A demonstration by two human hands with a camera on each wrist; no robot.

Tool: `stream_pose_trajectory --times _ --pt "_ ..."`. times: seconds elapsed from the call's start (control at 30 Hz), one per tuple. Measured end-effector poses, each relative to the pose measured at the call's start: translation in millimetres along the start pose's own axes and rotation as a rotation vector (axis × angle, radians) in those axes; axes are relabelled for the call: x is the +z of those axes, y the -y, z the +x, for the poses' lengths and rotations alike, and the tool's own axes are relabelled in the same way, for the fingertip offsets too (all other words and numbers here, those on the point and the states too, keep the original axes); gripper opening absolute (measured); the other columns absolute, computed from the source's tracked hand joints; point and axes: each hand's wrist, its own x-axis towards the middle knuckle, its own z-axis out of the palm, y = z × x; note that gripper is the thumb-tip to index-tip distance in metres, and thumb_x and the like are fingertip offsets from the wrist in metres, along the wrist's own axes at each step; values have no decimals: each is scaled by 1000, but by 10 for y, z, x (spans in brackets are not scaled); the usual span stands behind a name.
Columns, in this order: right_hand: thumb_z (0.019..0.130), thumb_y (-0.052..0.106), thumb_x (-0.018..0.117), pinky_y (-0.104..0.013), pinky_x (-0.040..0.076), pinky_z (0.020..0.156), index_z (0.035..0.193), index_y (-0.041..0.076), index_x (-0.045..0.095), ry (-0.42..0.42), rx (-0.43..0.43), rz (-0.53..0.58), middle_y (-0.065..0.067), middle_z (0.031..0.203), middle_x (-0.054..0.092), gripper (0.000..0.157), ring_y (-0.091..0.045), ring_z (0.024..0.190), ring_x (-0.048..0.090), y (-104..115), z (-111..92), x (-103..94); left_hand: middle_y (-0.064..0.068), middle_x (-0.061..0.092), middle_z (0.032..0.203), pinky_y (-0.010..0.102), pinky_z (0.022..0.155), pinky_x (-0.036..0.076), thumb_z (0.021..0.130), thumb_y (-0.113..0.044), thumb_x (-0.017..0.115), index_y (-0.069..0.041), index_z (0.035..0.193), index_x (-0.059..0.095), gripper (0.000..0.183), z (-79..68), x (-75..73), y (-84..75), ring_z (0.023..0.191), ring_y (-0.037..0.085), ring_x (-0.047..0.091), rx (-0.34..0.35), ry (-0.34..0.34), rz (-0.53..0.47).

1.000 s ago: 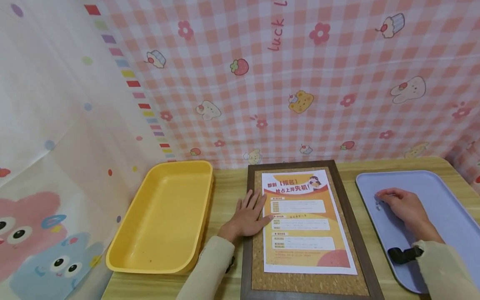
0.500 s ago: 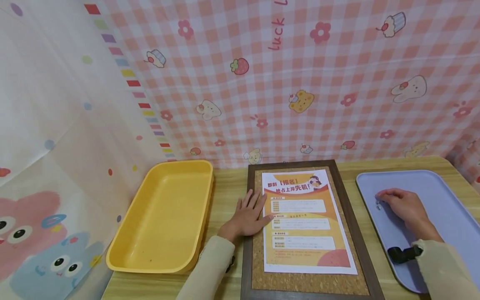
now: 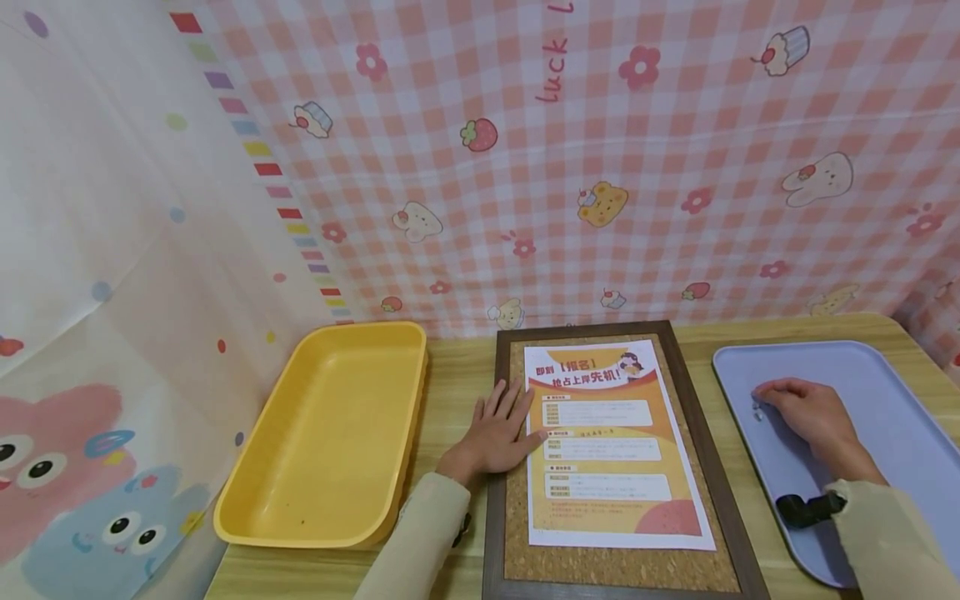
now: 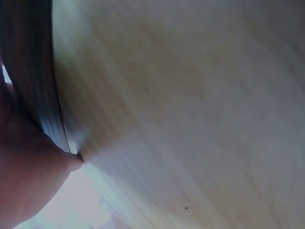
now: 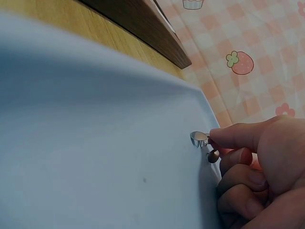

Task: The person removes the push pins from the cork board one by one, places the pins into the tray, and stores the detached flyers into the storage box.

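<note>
In the head view my left hand lies with spread fingers across the left edge of a framed cork board, fingertips on a printed orange and white sheet. The left wrist view shows part of that hand against the dark frame. My right hand is over the blue-lilac tray. Between thumb and forefinger it pinches a small shiny metal piece, its exact kind unclear. A rounded, brownish metal bit shows just below, close to the fingers; whether both are one piece I cannot tell.
A deep yellow tray stands left of the board on the wooden table. Pink checked cloth hangs right behind the table, and a white printed cloth hangs along the left side.
</note>
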Motion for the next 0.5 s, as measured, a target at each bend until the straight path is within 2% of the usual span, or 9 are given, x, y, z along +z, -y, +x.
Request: stream_pose_trajectory --times 0.4,0.5 --pt "100 33 55 -29 37 75 116 -7 67 0 12 11 -29 125 60 45 -38 114 52 7 -15 -4 7 -2 168 60 120 1 104 -54 33 -19 162 6 73 -3 -8 -6 153 29 -9 -11 11 14" --pt "100 35 54 -28 37 75 118 -7 66 -3 17 16 -28 126 59 47 -34 111 52 16 -18 -13 7 -2 168 61 120 1 104 -54 34 -18 162 7 73 10 6 7 153 30 -9 -9 4 7"
